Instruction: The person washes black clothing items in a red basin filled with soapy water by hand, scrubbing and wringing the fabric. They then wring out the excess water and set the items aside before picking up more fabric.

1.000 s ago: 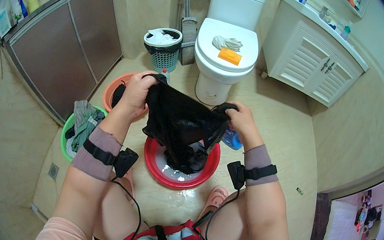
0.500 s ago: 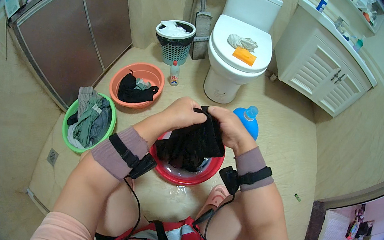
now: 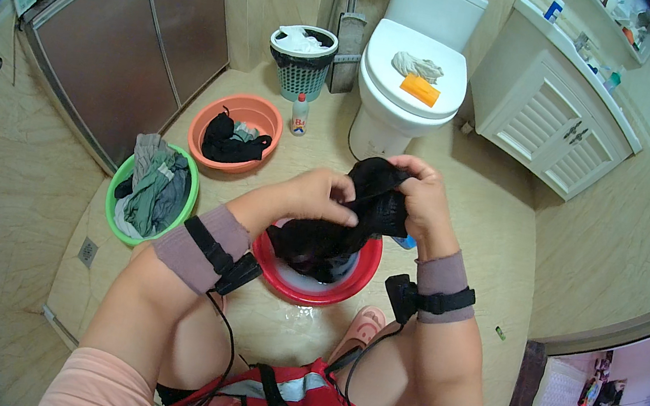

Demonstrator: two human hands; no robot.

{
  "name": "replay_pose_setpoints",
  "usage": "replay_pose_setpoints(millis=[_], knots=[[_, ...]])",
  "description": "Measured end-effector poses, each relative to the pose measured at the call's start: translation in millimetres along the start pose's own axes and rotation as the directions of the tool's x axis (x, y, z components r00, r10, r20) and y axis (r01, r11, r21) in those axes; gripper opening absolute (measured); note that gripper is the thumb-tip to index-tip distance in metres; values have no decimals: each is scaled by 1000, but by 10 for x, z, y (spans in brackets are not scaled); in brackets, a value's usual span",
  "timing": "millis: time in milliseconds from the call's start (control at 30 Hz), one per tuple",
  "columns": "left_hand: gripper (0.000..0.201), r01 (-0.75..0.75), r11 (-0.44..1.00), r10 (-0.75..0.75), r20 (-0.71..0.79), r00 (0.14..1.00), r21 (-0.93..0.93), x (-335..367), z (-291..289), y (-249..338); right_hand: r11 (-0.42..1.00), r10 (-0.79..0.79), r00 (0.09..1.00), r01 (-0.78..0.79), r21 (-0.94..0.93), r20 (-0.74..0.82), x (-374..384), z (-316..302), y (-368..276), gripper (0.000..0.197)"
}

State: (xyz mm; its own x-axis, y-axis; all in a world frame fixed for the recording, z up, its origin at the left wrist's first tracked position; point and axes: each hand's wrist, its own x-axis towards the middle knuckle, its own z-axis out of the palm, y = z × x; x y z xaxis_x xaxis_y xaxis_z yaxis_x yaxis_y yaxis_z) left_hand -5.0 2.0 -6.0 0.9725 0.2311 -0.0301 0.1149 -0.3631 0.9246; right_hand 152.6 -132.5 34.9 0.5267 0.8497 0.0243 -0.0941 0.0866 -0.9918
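Head view: nearest, the red basin (image 3: 370,269) holds cloudy water (image 3: 312,286). Over it hangs the black garment (image 3: 326,241), its lower folds down in the basin. It looks soft and limp, probably wet, so likely heavier than dry cloth and a little slippery; a bunched fold or doubled edge should hold better than one thin layer. The right hand (image 3: 428,202) pinches its upper edge. The left hand (image 3: 309,196) lies against the cloth, fingers half curled; whether it grips, I cannot tell. Farther off sits the orange basin (image 3: 201,127).
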Motion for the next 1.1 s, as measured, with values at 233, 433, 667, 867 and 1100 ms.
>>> replay_pose_setpoints(millis=[233, 433, 667, 867, 1100], knots=[[54, 89, 827, -170, 96, 981, 555, -57, 178, -487, 948, -185, 982, 191, 254, -48, -86, -166, -269, 32], [56, 143, 747, -318, 160, 935, 649, -36, 280, -618, 903, -257, 967, 240, 356, -1, -133, -329, -339, 25], [37, 114, 758, -224, 91, 970, 643, -13, 310, -559, 881, -280, 960, 249, 402, 18, -188, -440, -370, 22], [19, -160, 778, 273, -98, 957, 607, -2, 271, -656, 858, -321, 945, 265, 439, 57, -226, -456, -398, 22], [16, -322, 853, 305, 107, 946, 410, 78, 266, -633, 842, -322, 942, 239, 483, 95, -219, -517, -399, 21]])
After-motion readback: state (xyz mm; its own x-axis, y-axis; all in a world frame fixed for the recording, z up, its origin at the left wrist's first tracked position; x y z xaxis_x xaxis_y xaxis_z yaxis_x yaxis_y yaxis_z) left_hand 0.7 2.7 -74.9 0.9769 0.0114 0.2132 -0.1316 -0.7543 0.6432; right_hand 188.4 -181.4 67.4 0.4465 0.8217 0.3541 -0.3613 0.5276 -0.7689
